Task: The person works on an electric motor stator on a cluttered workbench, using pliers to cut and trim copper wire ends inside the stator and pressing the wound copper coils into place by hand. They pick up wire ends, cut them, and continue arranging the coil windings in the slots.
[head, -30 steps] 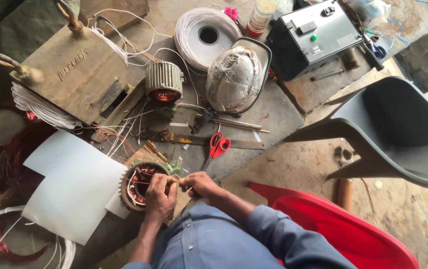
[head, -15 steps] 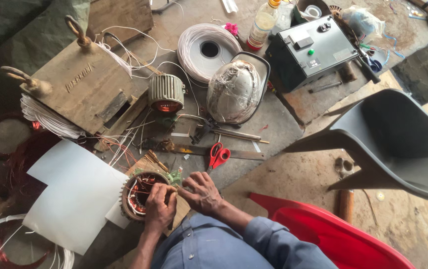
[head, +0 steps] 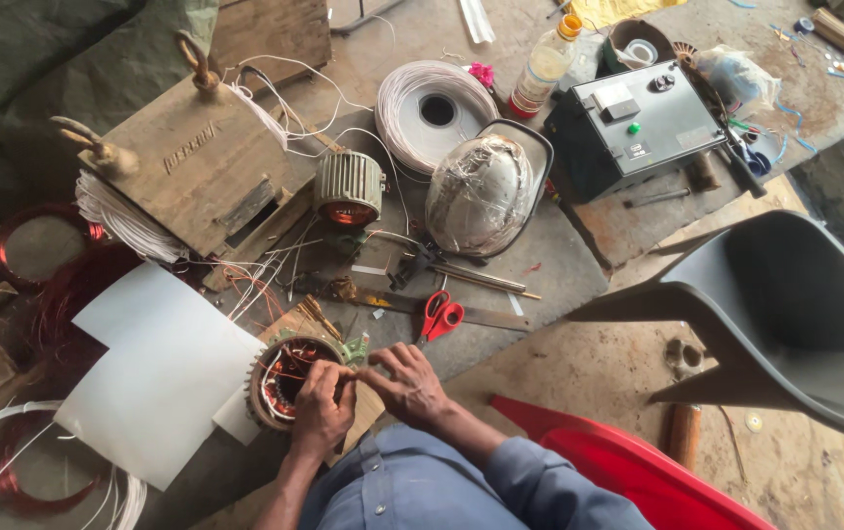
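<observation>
Little has changed over the last second: the motor stator [head: 282,378] is kept at the near edge of the tabletop [head: 559,265], beside the white sheet [head: 152,368]. Its copper winding wires are still pinched by the left hand [head: 322,404] and right hand [head: 407,378], fingertips closed together; the winding work is judged ongoing.

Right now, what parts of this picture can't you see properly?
- Head view: what the fingertips pinch; the left hand and right hand cover it, over the motor stator.
- The stator's near rim: under the left hand.
- The thin copper wires: too small to follow.
- The red chair: cut off by the bottom edge.
</observation>
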A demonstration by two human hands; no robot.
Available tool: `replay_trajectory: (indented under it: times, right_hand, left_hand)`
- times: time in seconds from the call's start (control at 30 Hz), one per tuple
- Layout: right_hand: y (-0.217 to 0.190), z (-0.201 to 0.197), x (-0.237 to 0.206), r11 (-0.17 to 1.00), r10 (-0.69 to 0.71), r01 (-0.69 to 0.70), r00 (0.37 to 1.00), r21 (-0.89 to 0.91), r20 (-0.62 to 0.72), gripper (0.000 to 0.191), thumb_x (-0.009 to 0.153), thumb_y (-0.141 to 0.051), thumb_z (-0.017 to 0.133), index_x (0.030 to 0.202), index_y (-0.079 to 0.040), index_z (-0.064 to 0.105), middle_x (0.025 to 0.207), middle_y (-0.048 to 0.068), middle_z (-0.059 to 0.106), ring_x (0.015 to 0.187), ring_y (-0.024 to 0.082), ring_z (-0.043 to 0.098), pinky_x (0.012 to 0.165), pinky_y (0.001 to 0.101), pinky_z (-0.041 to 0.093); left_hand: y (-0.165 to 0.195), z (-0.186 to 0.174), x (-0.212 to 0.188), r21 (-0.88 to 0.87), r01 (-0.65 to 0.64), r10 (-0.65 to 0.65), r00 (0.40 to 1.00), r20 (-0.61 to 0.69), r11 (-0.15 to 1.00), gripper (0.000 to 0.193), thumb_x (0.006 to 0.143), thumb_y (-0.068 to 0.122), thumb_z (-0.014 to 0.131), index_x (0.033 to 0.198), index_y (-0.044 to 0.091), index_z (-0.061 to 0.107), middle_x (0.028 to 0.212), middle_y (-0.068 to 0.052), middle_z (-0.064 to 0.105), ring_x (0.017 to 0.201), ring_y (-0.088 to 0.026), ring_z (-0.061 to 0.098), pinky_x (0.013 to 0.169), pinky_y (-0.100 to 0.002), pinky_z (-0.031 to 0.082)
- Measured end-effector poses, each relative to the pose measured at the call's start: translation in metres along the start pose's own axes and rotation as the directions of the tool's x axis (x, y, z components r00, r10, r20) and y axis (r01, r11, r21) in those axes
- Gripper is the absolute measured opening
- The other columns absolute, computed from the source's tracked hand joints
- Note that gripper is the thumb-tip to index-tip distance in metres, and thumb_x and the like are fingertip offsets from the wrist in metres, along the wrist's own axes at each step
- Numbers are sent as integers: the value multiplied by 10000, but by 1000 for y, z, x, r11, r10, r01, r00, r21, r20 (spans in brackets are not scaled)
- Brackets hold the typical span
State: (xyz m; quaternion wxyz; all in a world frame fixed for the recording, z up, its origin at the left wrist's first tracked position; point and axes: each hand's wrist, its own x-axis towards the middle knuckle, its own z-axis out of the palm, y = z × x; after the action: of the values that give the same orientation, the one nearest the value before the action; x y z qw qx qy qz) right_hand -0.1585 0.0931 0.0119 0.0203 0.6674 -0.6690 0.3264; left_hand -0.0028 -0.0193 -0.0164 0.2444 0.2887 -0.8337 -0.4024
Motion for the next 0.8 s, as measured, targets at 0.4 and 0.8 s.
replay_trajectory:
  times: [0.4, 0.8]
  right_hand:
    - [10, 33, -14, 269, 668, -771, 581, 578, 464, 268, 838, -243, 786, 1001, -48, 703, 811, 55, 581, 702, 186, 541, 592, 346, 426]
    - [12, 27, -26, 954, 299, -300, 954, 28, 34, 120, 854, -196, 767, 859, -111, 681, 843, 91, 639, 784, 292, 612, 686, 425, 491]
  left_hand:
    - [2, 7, 1, -31, -22, 21, 998, -54, 999, 91, 842, 54, 645, 923, 84, 673, 946, -126, 639, 884, -343, 674, 754, -449, 547]
    - [15, 6, 0, -12, -60, 60, 997, -41, 998, 94, 894, 117, 673, 950, 50, 640, 977, -142, 605, 925, -343, 650, 805, -443, 541]
